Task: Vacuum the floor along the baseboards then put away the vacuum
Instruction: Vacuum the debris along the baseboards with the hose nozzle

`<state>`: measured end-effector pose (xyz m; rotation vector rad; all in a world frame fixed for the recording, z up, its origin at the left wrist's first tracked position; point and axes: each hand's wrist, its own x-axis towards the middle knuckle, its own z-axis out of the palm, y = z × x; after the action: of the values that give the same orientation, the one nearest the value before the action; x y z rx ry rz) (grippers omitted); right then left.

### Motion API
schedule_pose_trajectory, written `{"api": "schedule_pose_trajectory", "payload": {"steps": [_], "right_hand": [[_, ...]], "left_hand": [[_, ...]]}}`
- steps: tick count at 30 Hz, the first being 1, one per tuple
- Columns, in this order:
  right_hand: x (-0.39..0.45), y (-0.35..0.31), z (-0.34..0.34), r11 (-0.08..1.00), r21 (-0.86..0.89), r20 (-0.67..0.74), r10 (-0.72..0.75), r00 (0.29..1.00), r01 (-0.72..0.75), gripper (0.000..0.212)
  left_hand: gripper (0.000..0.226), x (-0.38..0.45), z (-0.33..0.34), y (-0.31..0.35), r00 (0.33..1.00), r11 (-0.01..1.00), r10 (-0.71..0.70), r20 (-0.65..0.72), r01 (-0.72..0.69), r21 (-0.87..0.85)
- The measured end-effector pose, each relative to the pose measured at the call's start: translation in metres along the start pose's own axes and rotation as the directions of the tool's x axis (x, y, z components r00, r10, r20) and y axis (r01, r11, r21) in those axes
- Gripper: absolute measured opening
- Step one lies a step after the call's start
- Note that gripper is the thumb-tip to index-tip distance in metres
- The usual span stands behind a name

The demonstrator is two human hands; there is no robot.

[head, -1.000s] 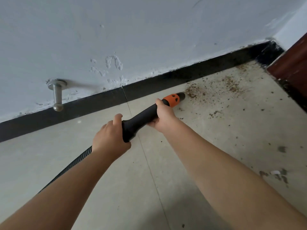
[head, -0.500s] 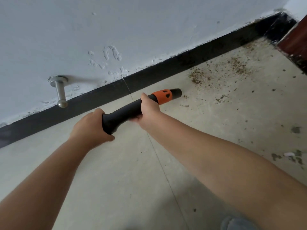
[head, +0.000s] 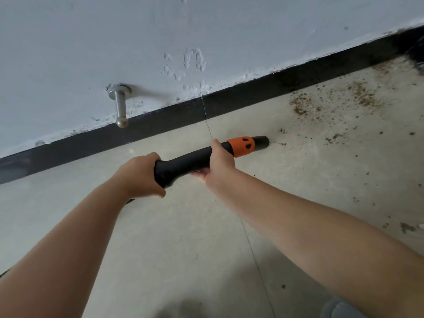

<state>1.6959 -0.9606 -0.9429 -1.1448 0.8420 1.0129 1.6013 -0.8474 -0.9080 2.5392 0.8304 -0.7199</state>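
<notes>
Fingers of both hands curl tight round the black vacuum nozzle (head: 190, 159): the left hand (head: 137, 177) grips its thick rear end, the right hand (head: 218, 166) wraps the tube just behind the orange collar (head: 241, 146). Its tip hangs low over the floor (head: 183, 237), near the black baseboard (head: 252, 99), beside scattered brown dirt (head: 321, 104).

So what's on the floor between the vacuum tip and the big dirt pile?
Mostly bare floor, with a few crumbs near the vacuum tip, in the head view.
</notes>
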Motion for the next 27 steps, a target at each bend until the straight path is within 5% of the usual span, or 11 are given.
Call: {"api": "schedule_pose_trajectory", "payload": {"steps": [12, 19, 27], "right_hand": [[0.005, -0.06, -0.051, 0.984, -0.133, -0.168, -0.142, 0.975, 0.12, 0.033], [-0.002, -0.062, -0.038, 0.977, -0.106, -0.104, -0.195, 0.975, 0.184, 0.05], [-0.017, -0.022, 0.008, 0.997, 0.066, 0.026, -0.041, 0.999, 0.039, 0.056]], "left_hand": [[0.038, 0.007, 0.031, 0.083, 0.993, 0.988, 0.118, 0.031, -0.114, -0.109], [0.04, 0.004, 0.015, 0.076, 0.993, 0.982, 0.103, -0.063, -0.112, -0.15], [0.04, -0.005, 0.014, 0.023, 0.888, 0.994, 0.078, -0.453, -0.036, 0.1]]}}
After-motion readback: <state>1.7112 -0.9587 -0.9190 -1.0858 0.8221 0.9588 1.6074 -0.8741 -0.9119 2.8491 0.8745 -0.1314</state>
